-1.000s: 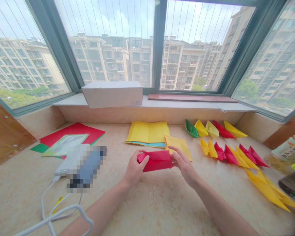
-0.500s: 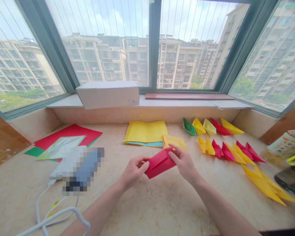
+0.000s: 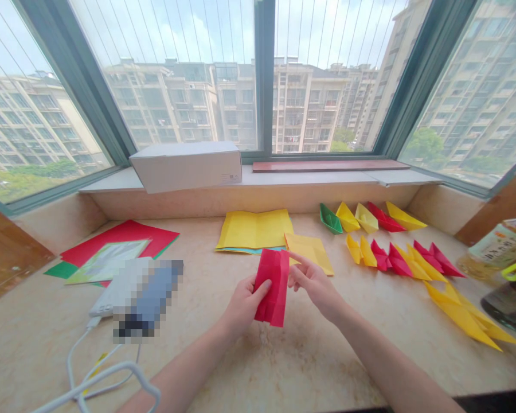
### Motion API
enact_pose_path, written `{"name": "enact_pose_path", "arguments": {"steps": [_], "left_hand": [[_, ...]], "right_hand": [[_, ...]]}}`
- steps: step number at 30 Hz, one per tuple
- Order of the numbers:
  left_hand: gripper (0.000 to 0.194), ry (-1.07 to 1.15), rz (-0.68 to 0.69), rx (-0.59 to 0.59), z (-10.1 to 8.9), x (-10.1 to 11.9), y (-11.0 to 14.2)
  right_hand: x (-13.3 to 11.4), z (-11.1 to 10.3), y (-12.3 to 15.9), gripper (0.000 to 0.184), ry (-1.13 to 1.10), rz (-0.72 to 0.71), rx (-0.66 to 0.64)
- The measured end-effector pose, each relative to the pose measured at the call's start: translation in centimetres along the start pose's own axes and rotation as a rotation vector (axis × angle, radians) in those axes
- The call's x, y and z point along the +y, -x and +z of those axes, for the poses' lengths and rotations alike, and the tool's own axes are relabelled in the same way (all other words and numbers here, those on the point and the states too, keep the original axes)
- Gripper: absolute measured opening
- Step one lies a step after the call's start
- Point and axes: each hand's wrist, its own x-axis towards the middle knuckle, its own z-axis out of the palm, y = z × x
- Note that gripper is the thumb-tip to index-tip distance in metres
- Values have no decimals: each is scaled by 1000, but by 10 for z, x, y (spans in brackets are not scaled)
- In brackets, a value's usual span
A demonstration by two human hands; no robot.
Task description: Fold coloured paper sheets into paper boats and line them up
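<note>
Red origami paper (image 3: 273, 287), folded into a narrow pleated strip, no boat shape yet, held upright above the front middle of the stone window counter (image 3: 292, 367). Left hand (image 3: 244, 307) pinches its lower left side, thumb across the face. Right hand (image 3: 313, 287) open, fingers loosely spread, fingertips just beside the paper's right edge. Finished: five paper boats (image 3: 348, 217) in green, yellow and red, in a back row toward the right edge; a row of red and yellow boats (image 3: 398, 261) in front of them; larger yellow boats (image 3: 464, 318) overlapping nearer that edge. Apparently still unmade: a creased yellow sheet (image 3: 253, 229) on a teal sheet (image 3: 249, 250), a folded yellow sheet (image 3: 308, 252) beside it, and a red and green paper stack (image 3: 120, 235) toward the left edge.
</note>
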Motion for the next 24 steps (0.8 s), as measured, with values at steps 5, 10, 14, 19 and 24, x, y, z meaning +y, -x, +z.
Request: {"name": "enact_pose_path", "arguments": {"steps": [5,10,14,19,24], "left_hand": [[40,-29,71,17,8,1,2],[45,-32,34,-38,7,-5,9],[50,28,6,21,3,-7,6],[48,-93,82,211,1,-9,0],[48,-154,158,349,-3,-9,2]], "right_hand": [[3,6,2,37,164,13,-59],[4,9,5,32,186,13,-8],[3,7,7,29,209,31,-96],[0,21,15,33,201,33,-199],[10,38,24,17,172,145,-274]]}}
